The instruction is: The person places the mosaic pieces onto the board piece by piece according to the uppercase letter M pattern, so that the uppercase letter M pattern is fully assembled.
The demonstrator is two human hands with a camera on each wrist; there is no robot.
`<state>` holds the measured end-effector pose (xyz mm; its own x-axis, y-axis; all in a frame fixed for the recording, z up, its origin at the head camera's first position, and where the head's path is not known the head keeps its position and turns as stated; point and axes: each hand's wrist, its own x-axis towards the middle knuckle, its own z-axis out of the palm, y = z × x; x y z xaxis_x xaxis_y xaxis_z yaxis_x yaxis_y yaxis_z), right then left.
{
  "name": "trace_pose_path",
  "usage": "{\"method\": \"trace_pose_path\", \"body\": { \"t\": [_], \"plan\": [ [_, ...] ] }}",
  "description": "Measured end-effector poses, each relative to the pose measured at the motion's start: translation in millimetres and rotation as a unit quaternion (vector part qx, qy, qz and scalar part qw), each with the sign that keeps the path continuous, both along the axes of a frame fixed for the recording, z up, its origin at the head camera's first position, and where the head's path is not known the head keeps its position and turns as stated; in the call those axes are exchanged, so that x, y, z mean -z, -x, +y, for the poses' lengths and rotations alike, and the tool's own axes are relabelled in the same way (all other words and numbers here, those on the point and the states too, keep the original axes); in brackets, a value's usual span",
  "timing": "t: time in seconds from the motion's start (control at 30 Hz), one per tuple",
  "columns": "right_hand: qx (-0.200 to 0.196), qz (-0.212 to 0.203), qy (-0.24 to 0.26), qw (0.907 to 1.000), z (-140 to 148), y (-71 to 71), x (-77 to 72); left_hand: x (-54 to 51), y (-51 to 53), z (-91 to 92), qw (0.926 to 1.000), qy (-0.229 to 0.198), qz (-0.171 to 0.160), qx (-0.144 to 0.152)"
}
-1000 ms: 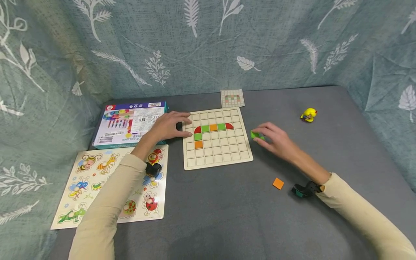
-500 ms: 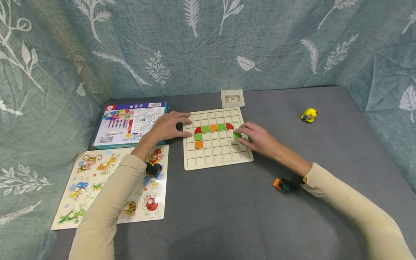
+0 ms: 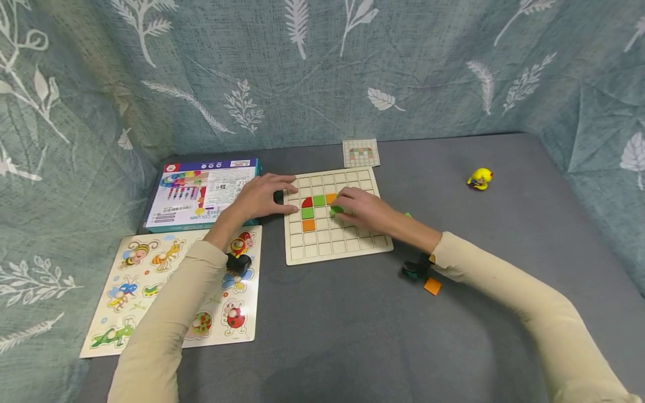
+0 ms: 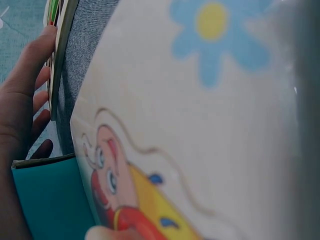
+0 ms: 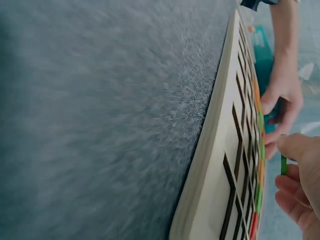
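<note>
A wooden grid board (image 3: pixel 339 256) lies mid-table in the head view. Set in it are a red rounded corner tile (image 3: pixel 307 202), green tiles (image 3: pixel 318 200) and orange tiles (image 3: pixel 308 225); its right part is covered by my right hand (image 3: pixel 364 208). That hand pinches a green square tile (image 3: pixel 335 210) between thumb and fingers, above the grid. In the right wrist view the pinched green tile (image 5: pixel 283 165) is edge-on and apart from the board (image 5: pixel 202 175). My left hand (image 3: pixel 264 195) rests with spread, relaxed fingers at the board's left edge.
An orange tile (image 3: pixel 432 286) lies by the right wrist camera (image 3: pixel 415 270); a green piece (image 3: pixel 408 214) peeks past the forearm. A pattern card (image 3: pixel 360 153) lies behind the board. Left are a box (image 3: pixel 173 210) and an insect puzzle (image 3: pixel 166 302). A yellow duck (image 3: pixel 481 178) stands far right.
My right hand has carried the green tile leftward from the table right of the board to over the grid's middle. The left hand stays in place.
</note>
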<state>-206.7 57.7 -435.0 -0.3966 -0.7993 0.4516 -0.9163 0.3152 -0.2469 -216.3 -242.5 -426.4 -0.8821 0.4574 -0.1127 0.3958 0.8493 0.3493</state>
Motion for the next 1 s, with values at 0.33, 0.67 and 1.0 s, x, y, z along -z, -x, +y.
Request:
{"method": "trace_pose_path", "body": {
  "t": [0.33, 0.67, 1.0],
  "plan": [
    [0.014, -0.011, -0.025, 0.9995, -13, 3.8, 4.5, -0.1, 1.6, 1.9, 1.0000, 0.007, 0.002, 0.000],
    [0.027, -0.027, -0.038, 0.9985, -13, 2.8, 5.7, 0.3, 1.2, 0.5, 1.0000, 0.007, -0.004, -0.005],
    [0.027, -0.012, -0.048, 0.9984, -16, 2.2, 8.5, 1.5, 0.5, 0.0, 1.0000, 0.006, 0.000, -0.005]
  ]
}}
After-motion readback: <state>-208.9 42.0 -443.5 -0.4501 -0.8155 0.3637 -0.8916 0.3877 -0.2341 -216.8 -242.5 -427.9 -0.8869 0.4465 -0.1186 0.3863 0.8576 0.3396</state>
